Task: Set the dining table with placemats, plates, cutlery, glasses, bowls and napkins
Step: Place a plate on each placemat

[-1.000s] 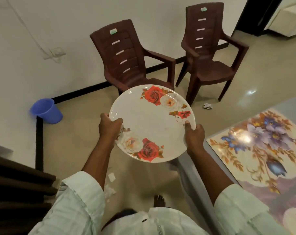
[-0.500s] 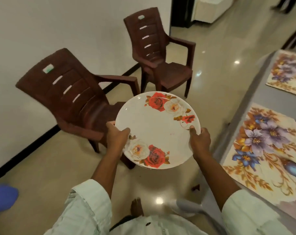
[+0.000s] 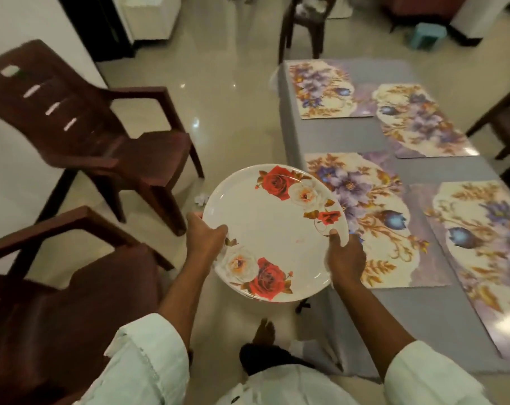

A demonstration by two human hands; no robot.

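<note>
I hold a white plate (image 3: 274,226) printed with red and cream roses, level in front of me; more rims show under its near edge, so it may be a stack. My left hand (image 3: 205,238) grips its left rim and my right hand (image 3: 342,257) grips its right rim. The plate hangs over the floor just left of the grey dining table (image 3: 364,135). Several floral placemats lie on the table: the nearest one (image 3: 373,223) beside the plate, one at the near right (image 3: 481,244), and two farther back (image 3: 320,89), (image 3: 426,121).
Two brown plastic armchairs stand to my left, one near (image 3: 58,302) and one farther (image 3: 81,127). Another dark chair (image 3: 303,21) stands at the table's far end, and one (image 3: 507,127) at its right side. A crumpled bit of paper (image 3: 201,198) lies on the floor.
My view has swung right, toward the table. The plate, held in both hands, now sits beside the nearest placemat, and more placemats have come into view.
</note>
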